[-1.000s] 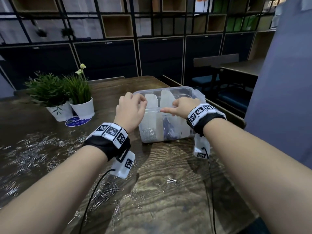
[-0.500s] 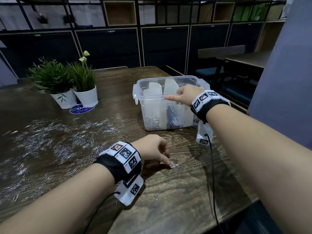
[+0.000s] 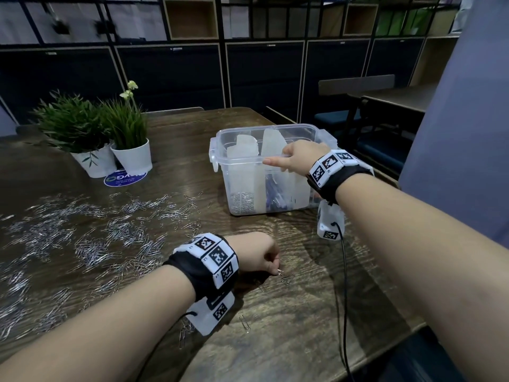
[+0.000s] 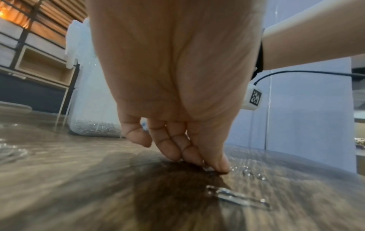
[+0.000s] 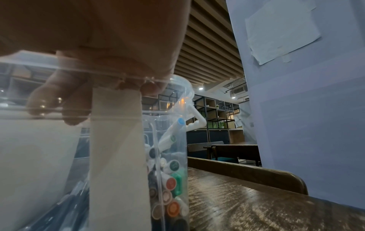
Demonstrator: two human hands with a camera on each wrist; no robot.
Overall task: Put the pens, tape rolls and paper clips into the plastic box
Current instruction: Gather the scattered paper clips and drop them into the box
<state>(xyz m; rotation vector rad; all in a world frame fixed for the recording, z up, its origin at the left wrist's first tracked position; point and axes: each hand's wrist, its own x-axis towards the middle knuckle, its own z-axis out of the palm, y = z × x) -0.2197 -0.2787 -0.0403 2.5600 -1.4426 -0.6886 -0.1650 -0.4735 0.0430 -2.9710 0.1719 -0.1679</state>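
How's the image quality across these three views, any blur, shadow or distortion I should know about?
Head view: dim room, sharp, wide-angle bending at the edges, sheen on the table. Left wrist view: table streaked with blur, a dark shadow under the left hand, the paper clip in front soft. Right wrist view: the right hand is seen close and partly through the box, whose clear wall warps and hazes it.

A: What is behind the brown wood table (image 3: 170, 150)?
B: Dark cupboards (image 3: 264, 78) and open wood shelf boxes (image 3: 190, 17).
A: And on the right?
B: A pale wall (image 3: 462, 133), a chair (image 3: 355, 86), another table (image 3: 399, 97).
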